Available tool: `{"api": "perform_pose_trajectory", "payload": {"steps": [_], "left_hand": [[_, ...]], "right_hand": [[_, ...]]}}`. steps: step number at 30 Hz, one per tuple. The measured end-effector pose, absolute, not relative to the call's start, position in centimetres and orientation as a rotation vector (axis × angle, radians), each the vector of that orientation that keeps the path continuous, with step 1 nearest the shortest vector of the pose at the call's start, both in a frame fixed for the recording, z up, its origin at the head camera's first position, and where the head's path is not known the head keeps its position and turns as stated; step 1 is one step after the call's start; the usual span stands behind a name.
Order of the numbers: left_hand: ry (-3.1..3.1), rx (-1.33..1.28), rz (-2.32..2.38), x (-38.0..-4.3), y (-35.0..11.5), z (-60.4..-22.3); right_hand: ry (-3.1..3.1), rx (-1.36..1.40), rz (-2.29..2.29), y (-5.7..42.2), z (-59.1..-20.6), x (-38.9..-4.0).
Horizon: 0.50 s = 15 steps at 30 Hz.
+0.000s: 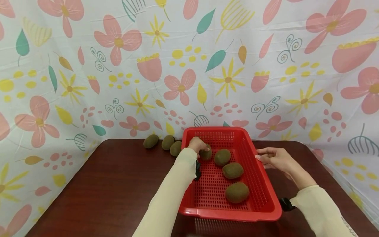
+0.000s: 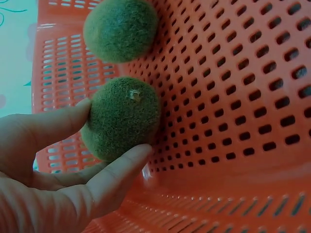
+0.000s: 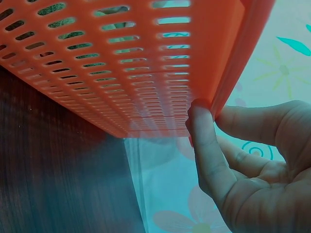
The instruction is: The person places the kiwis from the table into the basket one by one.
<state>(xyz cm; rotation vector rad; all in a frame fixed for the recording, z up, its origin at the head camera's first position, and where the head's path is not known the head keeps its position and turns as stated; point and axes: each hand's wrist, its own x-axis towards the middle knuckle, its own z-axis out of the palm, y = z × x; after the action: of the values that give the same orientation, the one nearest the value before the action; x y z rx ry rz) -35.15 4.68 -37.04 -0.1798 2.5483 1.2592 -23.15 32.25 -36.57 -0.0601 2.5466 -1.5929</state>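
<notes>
A red plastic basket (image 1: 231, 215) with slotted walls stands on the table. Inside it, my left hand (image 1: 197, 145) holds a brown fuzzy kiwifruit (image 2: 124, 119) between thumb and fingers, near the back left corner. Beside that fruit lies another kiwifruit (image 1: 222, 157), and two more, a middle kiwifruit (image 1: 233, 170) and a front kiwifruit (image 1: 237, 192), lie toward the near right. My right hand (image 1: 275, 159) pinches the basket's right rim, thumb and fingers on either side of it in the right wrist view.
Outside the basket, at the table's back edge, sit three kiwifruits: a left one (image 1: 151, 141), a middle one (image 1: 167, 142) and one against the basket (image 1: 176, 148). The dark wooden table (image 1: 112, 184) ends at a flower-printed cloth (image 1: 180, 65) behind.
</notes>
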Motion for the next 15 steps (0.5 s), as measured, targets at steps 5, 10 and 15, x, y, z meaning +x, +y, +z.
{"api": "perform_pose_trajectory", "payload": {"steps": [5, 10, 15], "left_hand": [[2.558, -0.178, 1.159, -35.6, 5.4, -37.6], [2.693, -0.084, 0.801, -39.3, 6.7, -40.8], [2.691, 0.007, 0.726, -40.0, 6.4, -40.5]], "right_hand": [[2.540, -0.063, -1.597, 32.3, -36.6, -23.2], [2.541, -0.069, -1.601, 32.3, -36.6, -23.2], [2.546, -0.070, -1.603, 32.3, -36.6, -23.3]]}}
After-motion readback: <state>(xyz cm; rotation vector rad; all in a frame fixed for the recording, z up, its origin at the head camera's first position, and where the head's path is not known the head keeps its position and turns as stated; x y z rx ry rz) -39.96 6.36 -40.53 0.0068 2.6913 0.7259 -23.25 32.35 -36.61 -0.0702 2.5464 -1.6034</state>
